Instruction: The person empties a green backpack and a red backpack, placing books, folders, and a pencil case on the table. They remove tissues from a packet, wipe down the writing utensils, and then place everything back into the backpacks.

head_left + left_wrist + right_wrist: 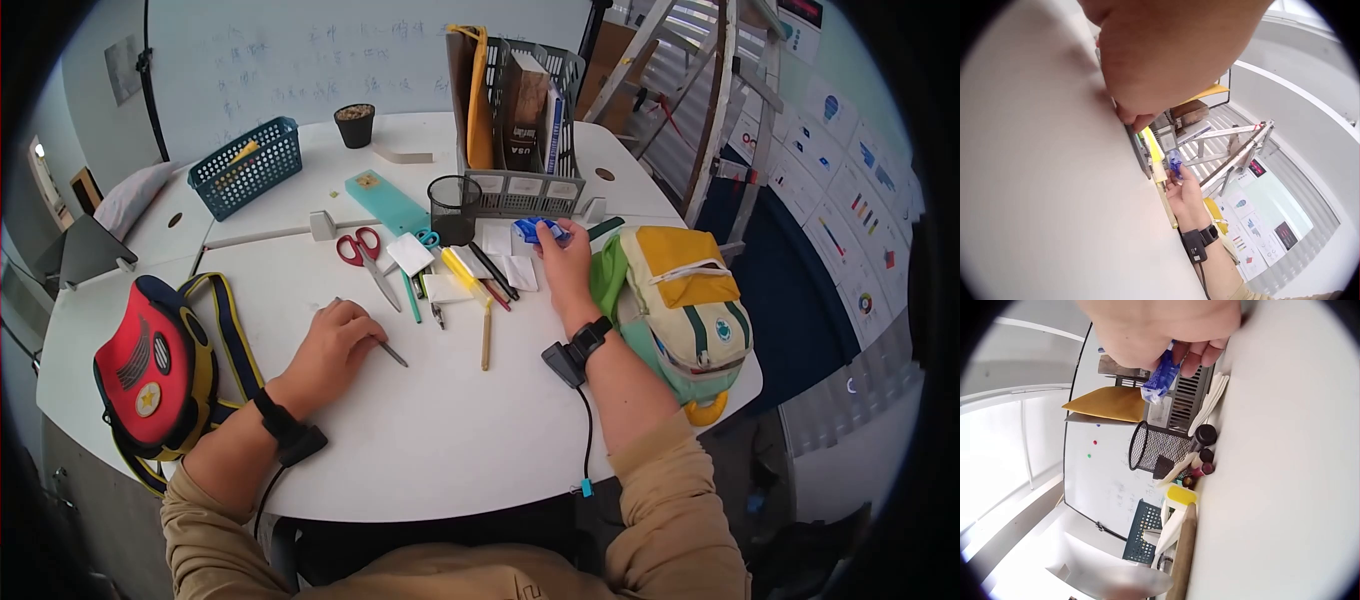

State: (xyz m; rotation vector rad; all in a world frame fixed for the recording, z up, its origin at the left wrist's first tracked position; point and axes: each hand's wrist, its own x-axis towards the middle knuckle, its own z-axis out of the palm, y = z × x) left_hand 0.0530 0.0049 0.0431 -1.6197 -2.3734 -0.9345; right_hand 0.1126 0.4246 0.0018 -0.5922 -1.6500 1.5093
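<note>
My left hand (335, 345) is low over the white table at centre left, fingers bent, and pinches a dark grey pencil (394, 354). The pencil's tip points toward the front right, and the fingers hide its middle. In the left wrist view the pencil (1140, 153) runs close along the tabletop. To the right, my right hand (566, 265) pinches a small blue plastic packet (540, 231) between thumb and fingers, beside the pile of stationery. The right wrist view shows the packet (1161, 379) crinkled, with a pale, clear end sticking out from the fingers (1191, 362).
Red-handled scissors (368, 255), pens, folded white papers (410, 254) and a wooden stick (487, 342) lie mid-table. Behind stand a black mesh cup (455, 212), a grey file rack (525, 190) and a teal basket (250, 175). A red bag (150, 370) and a cream-yellow backpack (690, 300) flank them.
</note>
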